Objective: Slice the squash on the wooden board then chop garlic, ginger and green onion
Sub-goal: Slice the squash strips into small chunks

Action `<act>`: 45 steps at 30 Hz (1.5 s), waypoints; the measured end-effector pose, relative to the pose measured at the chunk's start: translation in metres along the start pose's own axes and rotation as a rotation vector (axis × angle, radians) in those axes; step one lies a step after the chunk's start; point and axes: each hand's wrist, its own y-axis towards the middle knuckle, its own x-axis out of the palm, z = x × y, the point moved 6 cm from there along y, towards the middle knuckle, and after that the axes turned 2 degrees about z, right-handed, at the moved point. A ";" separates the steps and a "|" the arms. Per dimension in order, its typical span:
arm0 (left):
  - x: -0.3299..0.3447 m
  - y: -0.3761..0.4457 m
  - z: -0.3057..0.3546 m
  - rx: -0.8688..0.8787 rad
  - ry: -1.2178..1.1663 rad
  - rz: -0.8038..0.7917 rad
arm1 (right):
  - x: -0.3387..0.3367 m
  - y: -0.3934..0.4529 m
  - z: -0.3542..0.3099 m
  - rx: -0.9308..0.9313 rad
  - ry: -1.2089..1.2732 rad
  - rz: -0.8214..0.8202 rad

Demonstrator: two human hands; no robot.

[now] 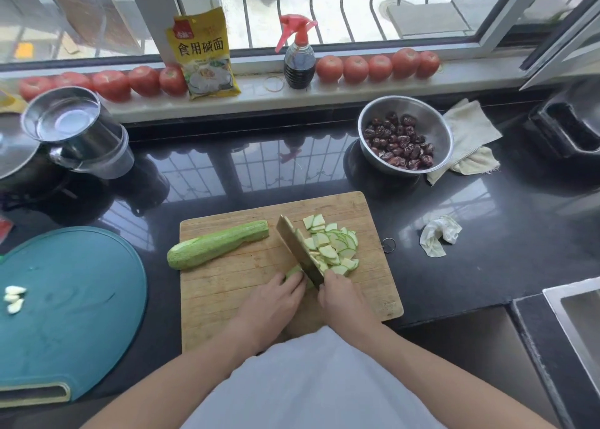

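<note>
On the wooden board (227,285) lies a long pale-green squash half (217,244), flat side down, at the left. A pile of thin squash slices (336,246) sits at the board's right. My right hand (341,295) grips the handle of a cleaver (297,245), whose blade stands between the pile and a short squash end piece (293,271). My left hand (276,302) presses on that end piece, fingers curled, just left of the blade. A few peeled garlic cloves (13,298) rest on the teal round board (71,308) at the far left.
A steel bowl of dried red dates (406,136) stands behind the board on the black counter, with a cloth (470,133) beside it. A crumpled tissue (438,235) lies to the right. Steel pots (74,129) stand at the back left; tomatoes, a spray bottle (298,55) and a yellow packet (204,55) line the sill. A sink edge (574,324) shows at the right.
</note>
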 end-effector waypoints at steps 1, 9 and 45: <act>0.000 -0.001 0.000 0.003 -0.005 0.000 | -0.003 0.000 0.002 0.011 0.045 0.007; 0.008 0.000 -0.002 -0.019 -0.018 -0.063 | -0.017 -0.028 0.011 -0.069 0.000 -0.015; 0.013 -0.002 -0.006 -0.033 -0.022 -0.086 | 0.005 -0.026 0.015 -0.020 -0.063 -0.078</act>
